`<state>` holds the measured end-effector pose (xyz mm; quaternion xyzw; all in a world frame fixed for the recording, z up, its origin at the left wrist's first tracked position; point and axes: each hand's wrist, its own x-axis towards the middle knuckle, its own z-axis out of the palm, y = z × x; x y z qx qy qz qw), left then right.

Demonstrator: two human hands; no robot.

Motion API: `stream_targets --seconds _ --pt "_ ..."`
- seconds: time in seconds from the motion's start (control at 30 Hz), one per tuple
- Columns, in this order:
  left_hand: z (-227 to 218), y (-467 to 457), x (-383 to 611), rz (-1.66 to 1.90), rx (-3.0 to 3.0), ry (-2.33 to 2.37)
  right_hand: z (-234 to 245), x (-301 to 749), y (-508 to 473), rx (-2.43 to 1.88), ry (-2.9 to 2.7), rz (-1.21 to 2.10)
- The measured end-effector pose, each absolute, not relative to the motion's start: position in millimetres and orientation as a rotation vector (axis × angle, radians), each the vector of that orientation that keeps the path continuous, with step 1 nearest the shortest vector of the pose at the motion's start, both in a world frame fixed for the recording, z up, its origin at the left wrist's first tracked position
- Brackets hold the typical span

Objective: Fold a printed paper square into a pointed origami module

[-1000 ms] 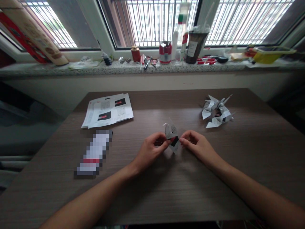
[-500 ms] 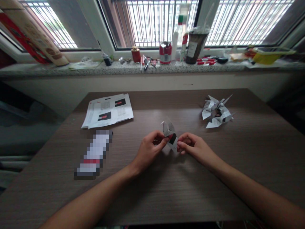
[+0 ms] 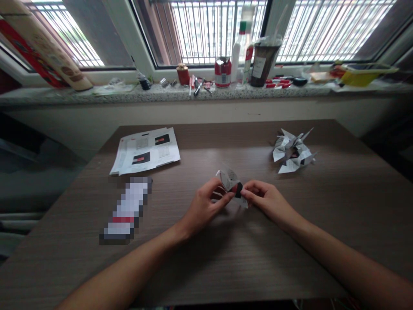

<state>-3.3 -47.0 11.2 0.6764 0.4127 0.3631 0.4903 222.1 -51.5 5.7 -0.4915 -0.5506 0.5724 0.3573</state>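
A small folded paper figure [image 3: 231, 181], white with black and red print, is held just above the middle of the brown wooden table [image 3: 226, 258]. My left hand [image 3: 206, 206] pinches its left side with thumb and fingers closed. My right hand [image 3: 266, 199] pinches its right side, fingers curled. A pile of finished folded paper figures [image 3: 293, 150] lies at the far right of the table, well apart from both hands.
A stack of printed sheets [image 3: 146, 150] lies at the far left, with a blurred-out flat object [image 3: 127, 210] below it. The stone windowsill [image 3: 97, 95] behind carries a red can [image 3: 223, 71], bottles, a dark cup [image 3: 264, 60] and small tools.
Both hands have turned the paper figure a little between their fingers; its top now leans left and sits lower. The hands stayed in the same spot.
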Motion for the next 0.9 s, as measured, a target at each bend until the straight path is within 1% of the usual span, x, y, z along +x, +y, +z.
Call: stream_targets --seconds 0.2,0.3,0.53,0.73,0.9 --pt "5.1 -46.7 -3.7 0.849 1.452 0.721 0.1 225.8 -50.4 -1.208 -1.371 1.528" --pt "4.1 -45.7 -3.8 0.823 1.433 0.668 -1.6 226.2 -50.3 -1.211 -1.380 1.527" --pt "4.4 -41.9 -4.4 0.860 1.483 0.849 1.3 223.9 -49.2 -1.197 -1.397 1.552" --pt "2.3 -36.4 -7.6 0.914 1.432 0.965 -5.5 225.9 -45.4 -1.200 -1.290 1.628" --pt "3.5 -33.6 -11.1 0.903 1.450 1.020 -7.3 229.3 -41.9 -1.242 -1.345 1.540"
